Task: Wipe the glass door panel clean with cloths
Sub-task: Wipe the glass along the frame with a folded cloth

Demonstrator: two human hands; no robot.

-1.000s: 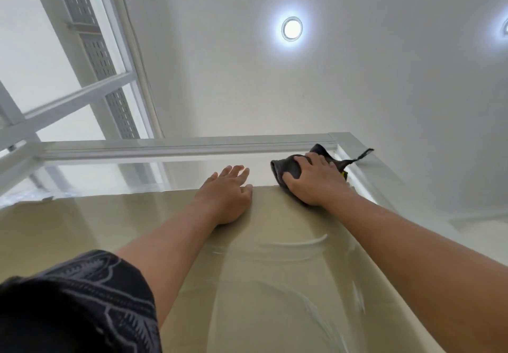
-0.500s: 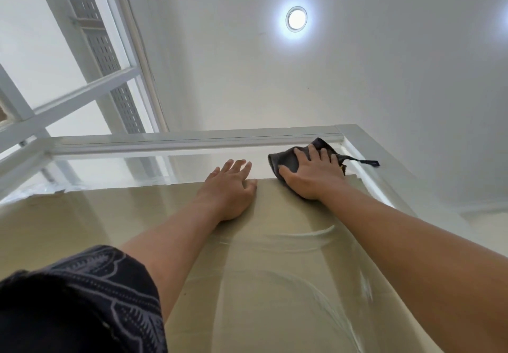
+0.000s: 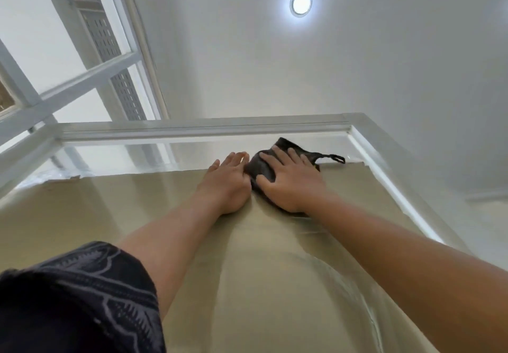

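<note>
Left hand (image 3: 228, 184) lies flat on the glass door panel (image 3: 275, 284); right hand (image 3: 291, 184), fingers straight, presses the cloth (image 3: 258, 168). Nearer streaks (image 3: 365, 311) look unwiped.

We seem to be indoors in a plain, home-like room. High above the right grip (image 3: 291, 184), a smooth white ceiling (image 3: 384, 77) holds a round recessed downlight (image 3: 301, 3). Just beyond it and the left grip (image 3: 228, 184) runs the white frame (image 3: 192, 127) of a glass door panel (image 3: 261, 284). Up and left of the left grip, white window bars (image 3: 90, 77) cross daylit panes, with a grey perforated strip (image 3: 101, 30) behind.
</note>
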